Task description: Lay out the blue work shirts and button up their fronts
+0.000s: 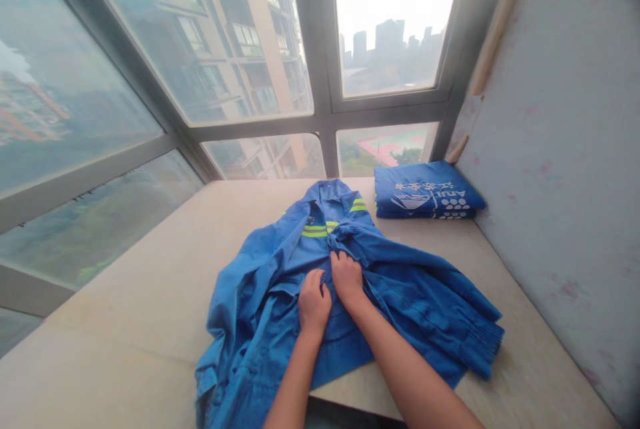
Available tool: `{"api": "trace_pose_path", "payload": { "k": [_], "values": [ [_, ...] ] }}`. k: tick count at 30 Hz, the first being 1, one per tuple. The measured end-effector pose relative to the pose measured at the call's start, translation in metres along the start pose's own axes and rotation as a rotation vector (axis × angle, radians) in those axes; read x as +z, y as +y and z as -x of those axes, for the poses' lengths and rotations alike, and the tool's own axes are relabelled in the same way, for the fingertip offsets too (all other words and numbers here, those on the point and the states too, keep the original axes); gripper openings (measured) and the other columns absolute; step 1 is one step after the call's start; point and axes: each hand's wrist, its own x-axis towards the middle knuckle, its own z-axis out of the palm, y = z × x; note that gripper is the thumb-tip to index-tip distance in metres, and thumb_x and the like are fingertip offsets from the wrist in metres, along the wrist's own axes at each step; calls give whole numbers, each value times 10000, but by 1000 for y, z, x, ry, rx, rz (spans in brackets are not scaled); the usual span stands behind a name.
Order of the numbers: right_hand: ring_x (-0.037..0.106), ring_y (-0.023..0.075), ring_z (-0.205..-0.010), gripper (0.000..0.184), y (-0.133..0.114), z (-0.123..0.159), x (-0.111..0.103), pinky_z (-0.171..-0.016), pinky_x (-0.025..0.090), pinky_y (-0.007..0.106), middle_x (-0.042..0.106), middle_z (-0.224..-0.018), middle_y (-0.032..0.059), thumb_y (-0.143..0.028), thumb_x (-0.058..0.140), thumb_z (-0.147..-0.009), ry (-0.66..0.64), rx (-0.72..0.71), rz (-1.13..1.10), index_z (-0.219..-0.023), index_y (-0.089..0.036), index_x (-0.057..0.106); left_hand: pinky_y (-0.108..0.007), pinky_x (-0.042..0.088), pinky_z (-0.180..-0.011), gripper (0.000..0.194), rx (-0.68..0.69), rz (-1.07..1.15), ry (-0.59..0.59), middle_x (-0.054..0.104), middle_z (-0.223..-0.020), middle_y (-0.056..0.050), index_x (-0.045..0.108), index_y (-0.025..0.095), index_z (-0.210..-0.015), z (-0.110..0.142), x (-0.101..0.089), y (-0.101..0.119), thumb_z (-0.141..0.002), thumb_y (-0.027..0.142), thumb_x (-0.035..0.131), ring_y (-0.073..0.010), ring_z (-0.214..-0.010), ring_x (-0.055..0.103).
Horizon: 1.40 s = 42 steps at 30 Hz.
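Observation:
A blue work jacket with yellow-green reflective stripes lies spread on a pale surface, its collar pointing away from me and its sleeves out to both sides. My right hand is closed on the jacket's front edge, just below the chest stripe. Slightly lower and to the left, my left hand has its fingers curled against the other front edge. The fabric right under both sets of fingertips is hidden. Below the hands, the two front panels lie apart.
Folded blue garments with white printing lie at the back right by the wall. Framed windows border the far and left sides of the pale surface. Its near edge shows at the bottom middle.

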Motion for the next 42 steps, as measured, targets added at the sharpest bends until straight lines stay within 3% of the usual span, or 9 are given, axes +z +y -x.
{"api": "trace_pose_path", "payload": {
  "k": [5,10,18,30,36,42],
  "values": [
    [688,144,-752,274,15,2,1,-613,443,209,725,-938,50,-236,430,-993,-46,55,-195,-1130,-256,666,-433,437,-1052,414,65,-117,-28,560,-1369,-124,592,176,-1276,-21,1,14,-876,148,489,-278,-1215,525],
    [701,146,-827,300,25,13,-4,-639,433,192,758,-932,7,-324,434,-987,-44,122,-372,-1026,-300,731,-389,464,-942,335,64,-101,-132,663,-1170,-113,664,179,-1158,-44,11,26,-887,134,472,-254,-1062,564],
    [716,164,-813,310,19,23,-3,-657,456,211,762,-984,51,-316,464,-979,-54,162,-226,-1207,-308,674,-330,466,-840,312,48,-31,-156,708,-981,-67,726,203,-985,-48,13,17,-872,99,454,-218,-945,579],
    [711,170,-779,296,17,8,-1,-645,459,215,756,-898,59,-358,461,-982,-79,201,-175,-1157,-305,693,-310,456,-827,274,26,50,-197,715,-935,-56,717,189,-915,-56,13,9,-843,80,476,-198,-902,600],
    [715,157,-738,347,16,15,5,-647,472,204,759,-930,76,-309,391,-1017,-9,115,-148,-1239,-300,658,-300,454,-809,268,51,66,-205,701,-898,-54,700,185,-860,-56,11,6,-840,70,459,-193,-885,600],
    [721,181,-784,328,18,11,4,-658,478,223,762,-910,52,-320,406,-1007,-7,146,-176,-1133,-312,709,-319,467,-819,268,86,81,-198,699,-890,-64,702,178,-875,-54,12,2,-823,61,467,-204,-884,602]
  ]
}}
